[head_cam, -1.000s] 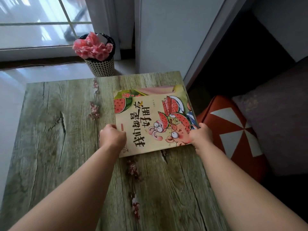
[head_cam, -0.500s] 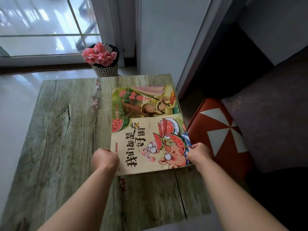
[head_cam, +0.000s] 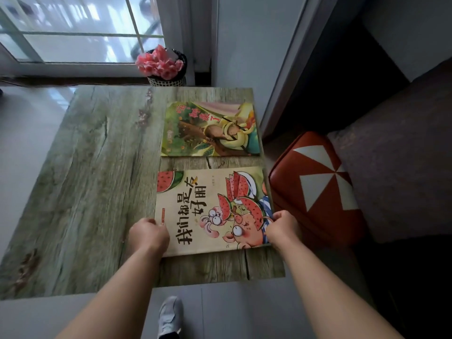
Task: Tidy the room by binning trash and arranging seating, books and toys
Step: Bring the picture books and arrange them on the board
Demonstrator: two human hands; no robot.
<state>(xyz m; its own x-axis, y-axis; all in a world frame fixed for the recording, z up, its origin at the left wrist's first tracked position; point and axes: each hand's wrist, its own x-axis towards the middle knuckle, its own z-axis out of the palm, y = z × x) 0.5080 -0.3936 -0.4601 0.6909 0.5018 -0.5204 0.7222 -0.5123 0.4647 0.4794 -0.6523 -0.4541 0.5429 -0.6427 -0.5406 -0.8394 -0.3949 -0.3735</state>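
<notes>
Gripping watermelon book [head_cam: 210,206] (stool [head_cam: 315,182] beside)

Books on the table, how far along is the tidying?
Done: pink trash sits in the bin. In hand: the left hand and right hand grip the watermelon book, lying apart from the green book on the table. Remaining: arranging the books, perhaps the stool; no toys in view.

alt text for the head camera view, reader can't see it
A left hand and a right hand grip the side edges of a watermelon picture book lying on a wood-grain table, nearer than a second picture book. An orange stool stands right of the table; a basket of pink scraps sits beyond it.
</notes>
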